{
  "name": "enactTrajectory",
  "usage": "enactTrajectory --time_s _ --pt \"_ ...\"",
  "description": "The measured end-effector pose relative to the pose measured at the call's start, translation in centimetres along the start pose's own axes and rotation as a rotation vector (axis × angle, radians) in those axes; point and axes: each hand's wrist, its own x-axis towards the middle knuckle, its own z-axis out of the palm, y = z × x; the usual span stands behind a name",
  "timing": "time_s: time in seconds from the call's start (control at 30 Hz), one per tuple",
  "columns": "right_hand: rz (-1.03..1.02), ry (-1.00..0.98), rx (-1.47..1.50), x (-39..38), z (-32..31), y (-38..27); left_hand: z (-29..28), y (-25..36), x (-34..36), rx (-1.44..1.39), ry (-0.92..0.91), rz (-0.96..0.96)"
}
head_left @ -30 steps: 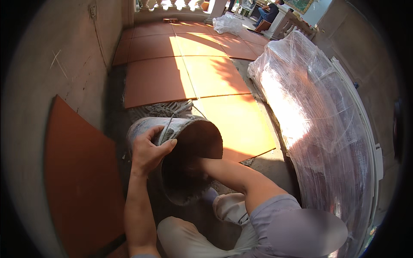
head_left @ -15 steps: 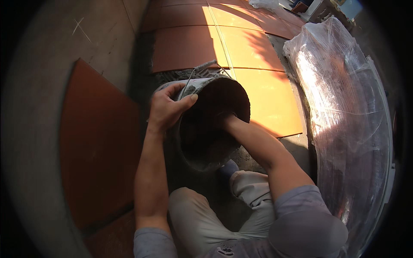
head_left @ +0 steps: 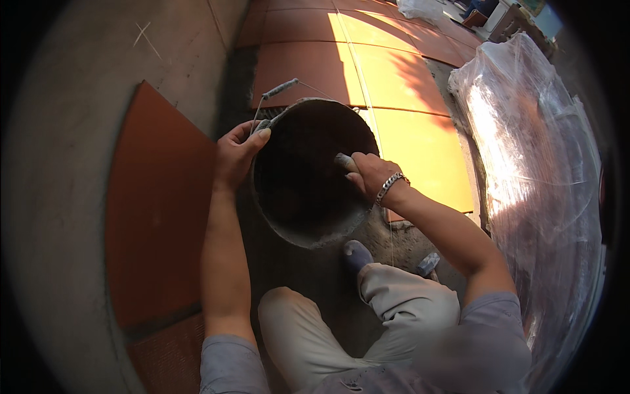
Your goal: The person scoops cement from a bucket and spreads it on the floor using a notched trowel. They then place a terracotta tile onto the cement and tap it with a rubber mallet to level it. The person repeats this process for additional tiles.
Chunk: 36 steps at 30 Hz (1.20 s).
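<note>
A dirty, cement-crusted bucket (head_left: 289, 197) is tipped toward me, its dark opening facing up at me and its wire handle raised at the back. My left hand (head_left: 236, 154) is closed on the bucket's left rim beside the handle's wire. My right hand (head_left: 374, 177) grips the mortar-smeared handle of a tool (head_left: 342, 159) at the right side of the opening; the rest of that tool is lost in the dark interior. Beyond the bucket are orange floor tiles (head_left: 394, 79), partly sunlit, with grey mortar along their edges.
A loose orange tile (head_left: 151, 217) leans by the concrete wall (head_left: 79, 164) on my left. A plastic-wrapped stack (head_left: 525, 197) runs along my right. A small grey-headed tool (head_left: 428, 264) lies beside my right leg. A partly visible person and white plastic (head_left: 417, 8) are at the far end.
The bucket has turned more upright toward me. My right hand has come up from deep inside it and now shows at the mouth with a tool handle. My left hand stays on the rim.
</note>
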Motion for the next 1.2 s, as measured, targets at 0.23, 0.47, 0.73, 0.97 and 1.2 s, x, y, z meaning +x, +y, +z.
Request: enactTrajectory --time_s 0.23,0.47,0.73,0.97,1.2 --pt "-0.024 0.379 0.489 -9.8 -7.4 2.9 -9.2 -1.3 -2.2 -0.032 0.104 0.012" --pt "0.112 0.552 0.456 -10.8 4.1 8.4 -12.4 -2.5 -5.0 0.093 0.211 -0.016" --pt "0.407 -0.018 0.136 -4.7 21.1 10.1 -10.0 -1.0 -5.2 0.138 0.213 0.038" --pt "0.143 0.200 0.584 -10.0 5.5 7.0 -6.2 -0.4 -5.1 -0.122 0.055 0.020" --pt "0.102 -0.350 0.562 -5.2 1.2 -0.5 -2.9 -0.3 -3.9 -0.066 -0.061 0.010"
